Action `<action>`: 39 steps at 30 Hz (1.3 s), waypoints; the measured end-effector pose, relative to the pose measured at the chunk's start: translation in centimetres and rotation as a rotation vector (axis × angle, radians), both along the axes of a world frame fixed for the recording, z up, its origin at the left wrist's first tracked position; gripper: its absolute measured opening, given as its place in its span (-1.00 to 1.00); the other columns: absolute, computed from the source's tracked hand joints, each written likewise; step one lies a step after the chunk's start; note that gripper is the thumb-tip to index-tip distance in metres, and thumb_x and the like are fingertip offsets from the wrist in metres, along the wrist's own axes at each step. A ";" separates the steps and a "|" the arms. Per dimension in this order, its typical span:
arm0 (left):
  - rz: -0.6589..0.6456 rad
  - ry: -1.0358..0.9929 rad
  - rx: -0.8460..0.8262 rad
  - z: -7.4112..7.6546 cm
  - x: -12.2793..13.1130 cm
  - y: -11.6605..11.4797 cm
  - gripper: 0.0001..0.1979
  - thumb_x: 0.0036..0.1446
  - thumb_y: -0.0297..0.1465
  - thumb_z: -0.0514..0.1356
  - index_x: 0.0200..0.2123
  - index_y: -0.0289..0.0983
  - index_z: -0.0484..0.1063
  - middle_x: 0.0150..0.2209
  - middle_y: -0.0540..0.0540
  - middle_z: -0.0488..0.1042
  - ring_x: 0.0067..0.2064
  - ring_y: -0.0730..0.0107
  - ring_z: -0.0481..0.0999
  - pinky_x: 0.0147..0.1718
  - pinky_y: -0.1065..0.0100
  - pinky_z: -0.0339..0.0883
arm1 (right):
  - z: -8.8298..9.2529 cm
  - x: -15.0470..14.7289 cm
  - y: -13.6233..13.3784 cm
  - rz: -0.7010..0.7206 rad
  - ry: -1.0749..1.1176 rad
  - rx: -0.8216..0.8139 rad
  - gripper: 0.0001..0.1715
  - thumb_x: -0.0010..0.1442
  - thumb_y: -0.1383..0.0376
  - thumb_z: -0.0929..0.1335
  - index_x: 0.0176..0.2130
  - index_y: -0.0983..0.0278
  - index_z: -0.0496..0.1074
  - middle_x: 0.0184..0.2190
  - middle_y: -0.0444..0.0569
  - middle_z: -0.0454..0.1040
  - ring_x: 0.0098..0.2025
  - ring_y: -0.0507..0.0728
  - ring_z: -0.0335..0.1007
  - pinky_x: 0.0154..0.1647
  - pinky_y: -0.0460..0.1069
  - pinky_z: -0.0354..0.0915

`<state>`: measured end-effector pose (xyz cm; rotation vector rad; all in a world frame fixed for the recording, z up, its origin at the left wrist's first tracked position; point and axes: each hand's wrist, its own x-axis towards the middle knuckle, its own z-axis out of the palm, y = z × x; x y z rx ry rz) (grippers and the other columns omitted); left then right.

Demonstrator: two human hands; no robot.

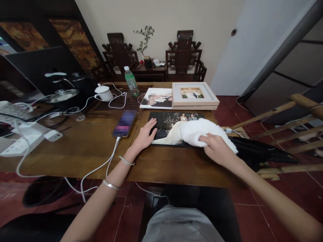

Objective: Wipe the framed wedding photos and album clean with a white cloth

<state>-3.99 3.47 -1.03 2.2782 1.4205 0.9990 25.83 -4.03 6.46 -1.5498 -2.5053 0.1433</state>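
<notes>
A dark wedding photo panel (166, 121) lies flat on the wooden table in front of me. My left hand (146, 133) rests on its left edge, fingers stretched out and holding nothing. Bunched in my right hand (213, 146) is a fluffy white cloth (199, 129), which lies over the panel's right part and hides it. Behind the panel are a white-bordered photo print (157, 97) and a light wood picture frame (212, 94) with a small wedding picture, stacked on another frame.
Left of the panel lies a phone (124, 123) with a white charging cable. A green-labelled bottle (131, 82), a lidded white cup (104, 93), a clear plastic cup (75, 114), a pot (63, 97) and a power strip (22, 141) stand farther left. A wooden chair (302, 101) is at right.
</notes>
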 end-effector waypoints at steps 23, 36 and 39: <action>0.002 -0.010 0.005 -0.1 0.0 0.0 -0.58 0.24 -0.29 -0.01 0.10 -0.34 0.32 0.21 -0.25 0.27 0.28 0.15 0.16 0.23 0.01 0.05 | -0.4 0.6 6.2 -0.012 0.066 0.066 -0.54 -0.10 0.52 0.15 -0.28 0.32 0.49 -0.41 0.05 0.52 -0.32 0.20 0.40 -0.25 -0.01 0.18; 0.018 -0.017 -0.006 -0.3 0.2 0.0 -0.59 0.24 -0.30 -0.01 0.11 -0.30 0.32 0.21 -0.24 0.26 0.28 0.14 0.15 0.21 -0.03 0.06 | 0.5 -1.1 -3.9 0.129 0.096 -0.095 -0.50 -0.15 0.61 0.12 -0.34 0.21 0.40 -0.18 -0.01 0.52 -0.08 0.19 0.41 0.09 0.07 0.11; 0.021 -0.015 -0.018 -0.3 0.1 0.0 -0.58 0.24 -0.30 -0.01 0.11 -0.32 0.31 0.22 -0.25 0.25 0.28 0.13 0.14 0.22 -0.03 0.05 | 0.7 -1.4 -1.4 0.093 0.080 -0.075 -0.58 -0.14 0.57 0.13 -0.38 0.23 0.40 -0.42 -0.03 0.50 -0.32 0.16 0.40 -0.15 -0.01 0.19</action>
